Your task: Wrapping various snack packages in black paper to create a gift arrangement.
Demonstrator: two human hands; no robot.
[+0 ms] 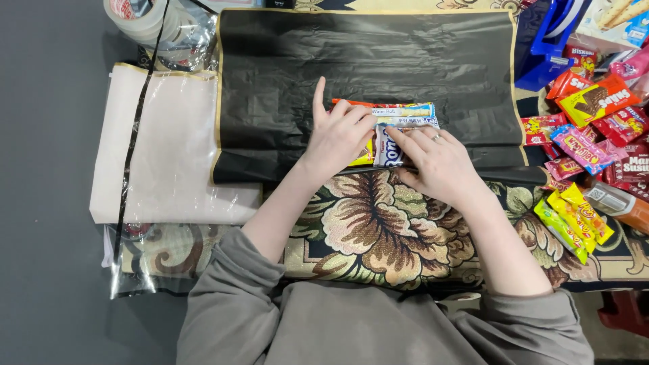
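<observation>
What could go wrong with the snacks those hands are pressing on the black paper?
The snack packets are only loosely stacked under the left hand and right hand, so they might slide apart if pressure eases. The thin black sheet already looks creased and could wrinkle more or tear. Its front edge lies over the flowered cloth, so it may shift.

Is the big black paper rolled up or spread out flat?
Spread out flat. The black sheet lies open on the patterned cloth, and both hands press snack packets on it.
</observation>
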